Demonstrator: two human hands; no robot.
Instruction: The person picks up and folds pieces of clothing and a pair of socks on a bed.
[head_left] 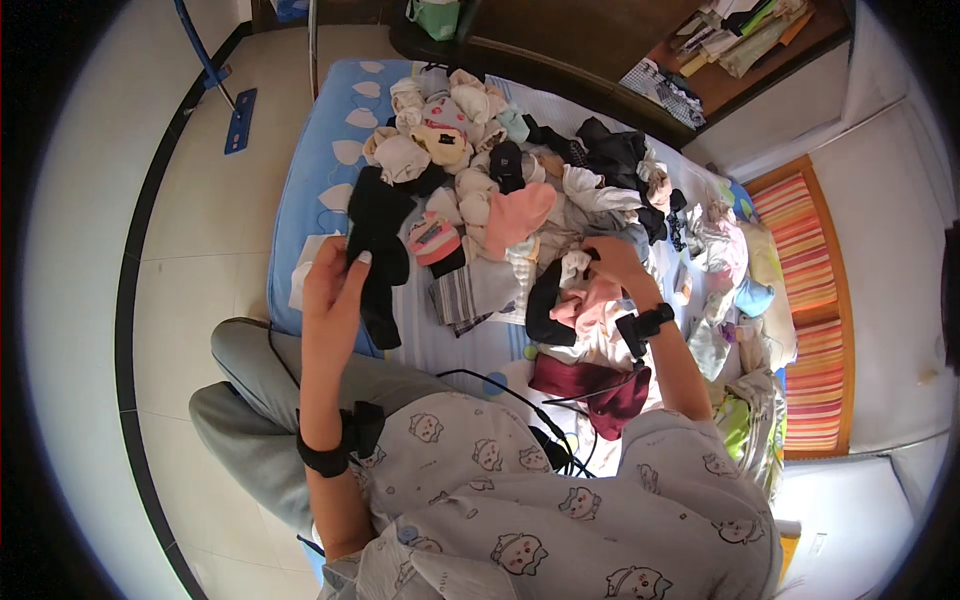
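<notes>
Our left hand [332, 283] is raised over the near left edge of the bed, fingers curled and thumb pressed in, gripping a long black sock [378, 250] that hangs from it and drapes down over the blue sheet [305, 190]. The sock's upper end reaches toward the pile, its lower end dangles just past the mattress edge near our grey trouser knee [250, 380].

Our right hand [612, 258] lies to the right, palm down and fingers bent into the heap of socks [500, 170]; it rests on a pink sock [590, 300] and a black one [540, 305] just beside it, but we cannot tell whether the fingers actually close on either. A black band [645, 325] sits on that wrist, and another black band [325, 455] wraps the left forearm.

The heap spreads across the far and middle part of the bed: rolled cream and white pairs at the far side, a salmon pink sock [520, 215] in the middle, a striped pink bundle [432, 240] near the black sock, dark pieces toward the far right. A maroon garment [590, 385] lies near us, below the right wrist, crossed by a thin black cable [500, 388]. To the far right a loose row of pastel clothes [735, 290] runs beside an orange striped wooden panel [810, 300]. A blue mop [238, 115] rests on the pale floor at the far left.
</notes>
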